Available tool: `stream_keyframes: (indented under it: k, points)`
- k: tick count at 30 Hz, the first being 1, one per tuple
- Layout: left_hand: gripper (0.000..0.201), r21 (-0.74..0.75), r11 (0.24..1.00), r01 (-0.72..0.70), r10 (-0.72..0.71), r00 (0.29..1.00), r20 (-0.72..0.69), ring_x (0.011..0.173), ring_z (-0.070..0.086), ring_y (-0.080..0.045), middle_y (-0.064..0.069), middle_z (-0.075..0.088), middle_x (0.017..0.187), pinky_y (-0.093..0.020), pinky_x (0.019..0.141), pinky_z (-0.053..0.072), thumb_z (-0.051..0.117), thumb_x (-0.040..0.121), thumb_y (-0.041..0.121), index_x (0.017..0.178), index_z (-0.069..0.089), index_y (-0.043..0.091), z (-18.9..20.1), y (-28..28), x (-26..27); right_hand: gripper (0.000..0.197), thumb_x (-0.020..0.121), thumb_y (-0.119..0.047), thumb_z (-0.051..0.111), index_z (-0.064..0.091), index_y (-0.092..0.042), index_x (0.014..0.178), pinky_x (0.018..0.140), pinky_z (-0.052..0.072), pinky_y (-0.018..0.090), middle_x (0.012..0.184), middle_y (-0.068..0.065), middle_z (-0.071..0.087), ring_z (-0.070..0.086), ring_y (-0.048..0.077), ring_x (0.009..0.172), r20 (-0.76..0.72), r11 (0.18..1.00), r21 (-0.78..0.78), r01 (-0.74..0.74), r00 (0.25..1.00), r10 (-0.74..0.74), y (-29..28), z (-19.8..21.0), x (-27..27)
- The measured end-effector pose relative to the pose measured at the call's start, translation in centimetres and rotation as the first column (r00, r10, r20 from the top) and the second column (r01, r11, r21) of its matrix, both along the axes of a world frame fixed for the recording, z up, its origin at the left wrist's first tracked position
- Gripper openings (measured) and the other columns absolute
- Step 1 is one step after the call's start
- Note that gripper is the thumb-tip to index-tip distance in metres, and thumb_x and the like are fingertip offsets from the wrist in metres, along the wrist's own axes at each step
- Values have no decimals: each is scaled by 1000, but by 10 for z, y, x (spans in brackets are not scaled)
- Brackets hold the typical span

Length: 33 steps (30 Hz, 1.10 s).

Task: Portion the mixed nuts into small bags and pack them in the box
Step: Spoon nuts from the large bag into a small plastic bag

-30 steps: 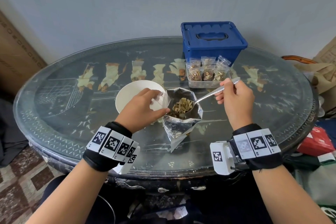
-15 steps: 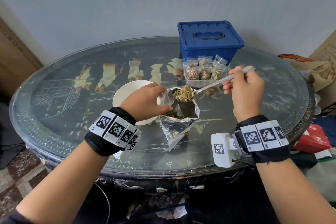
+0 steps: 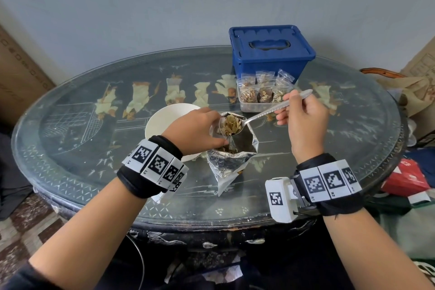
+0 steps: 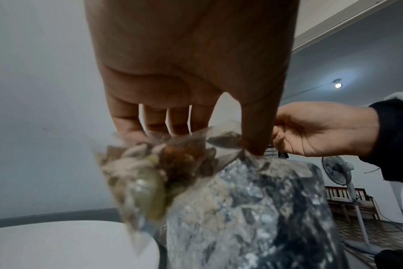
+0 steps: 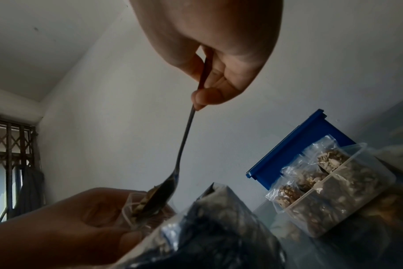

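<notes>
White bowl (image 3: pixel 164 117): on the bench (image 3: pixel 70 148), just left of the foil pouch, partly covered by the left hand.

Left hand (image 3: pixel 195 129): over the bowl's right rim, at the pouch's left edge. Grip: fingers (image 4: pixel 127 123) and thumb pinched on the mouth of a small clear bag (image 4: pixel 150 172). The bag hangs below the fingers, part-filled with mixed nuts, against the pouch's left side.

Foil pouch (image 3: pixel 229 162): silver, upright, mouth open, near the bench's front edge; nuts visible inside.

Spoon (image 3: pixel 259 115): metal, bowl end heaped with nuts, held above the pouch's mouth at its left, at the opening of the small bag. Handle slants up and right from the pouch.

Right hand (image 3: pixel 303 120): right of the pouch, raised off the bench. Grip: fingers curled round the spoon handle near its end.

Clear tray (image 3: pixel 263 103): behind and right of the pouch, holding filled small bags (image 3: pixel 264 92) standing upright in a row, tops open or sealed cannot be told.

Blue box (image 3: pixel 270 52): directly behind the tray, furthest from the pouch, lid on, handle recess in the lid.
</notes>
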State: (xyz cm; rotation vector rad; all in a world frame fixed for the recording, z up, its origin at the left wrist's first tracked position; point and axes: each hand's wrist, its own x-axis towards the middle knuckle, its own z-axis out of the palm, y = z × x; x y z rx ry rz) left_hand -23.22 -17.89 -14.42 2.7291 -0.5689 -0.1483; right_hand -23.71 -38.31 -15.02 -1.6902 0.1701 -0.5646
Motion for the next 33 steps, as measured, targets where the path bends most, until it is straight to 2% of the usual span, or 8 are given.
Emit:
stream_keyframes:
  k: [5,11,16,20,23,29,31,33]
  points:
    - [57,17,1000,12,-12,1000,-3,100,51,-17,-2,55,113,-25,85,40,63,80,47,124,52,12,3,-3,-2,29,98,-14,44,57,-21,73,50,50,23,57,2,60,55,5,45,-1,1000,1,-11,1000,11,3,-4,-5]
    - [60,35,999,21,-20,1000,-10,104,51,-18,-4,54,117,-26,88,41,64,80,47,128,49,13,4,-4,-3,29,97,-14,45,58,-22,71,58,53,38,55,1,60,56,7,46,-12,999,21,-30,999,30,9,-5,-8]
    - [59,-1,1000,25,-25,1000,2,93,46,-11,-1,53,114,-19,80,35,64,81,45,128,49,14,2,-2,-3,26,96,-13,48,60,-20,74,61,56,41,55,-1,61,58,9,47,15,996,-41,-75,997,75,16,-1,-10]
    - [52,-79,997,0,1,1000,22,85,44,-9,5,50,98,-17,73,32,67,80,43,120,54,13,-3,-1,-3,22,95,-13,50,62,-5,80,56,55,33,55,-6,60,59,7,48,89,982,-145,-121,987,135,25,4,-10]
    - [50,-169,985,-35,44,998,53,87,49,-11,1,56,102,-18,75,36,69,78,41,116,55,11,-8,2,-7,22,95,-15,50,63,-3,82,52,54,25,58,-6,60,60,6,52,181,952,-260,-160,961,210,31,11,-7]
    - [48,-388,910,-144,189,979,79,88,56,-14,1,62,98,-15,74,40,74,74,35,111,57,9,-21,13,-18,30,95,-24,47,64,-1,84,47,50,42,60,6,62,61,19,52,298,858,-474,-198,881,368,43,29,-1]
    - [44,-447,876,-181,238,968,76,86,52,-11,5,59,94,-5,70,36,76,73,31,107,58,8,-24,15,-22,30,95,-23,47,65,-1,86,45,50,42,61,6,63,62,15,52,307,845,-490,-215,864,399,44,33,0]
    - [42,-468,858,-211,272,960,67,85,51,-10,6,57,92,-6,67,34,77,73,28,105,58,8,-28,18,-24,28,95,-23,47,65,-3,89,47,52,41,64,3,65,63,9,57,299,845,-477,-242,859,415,43,36,1]
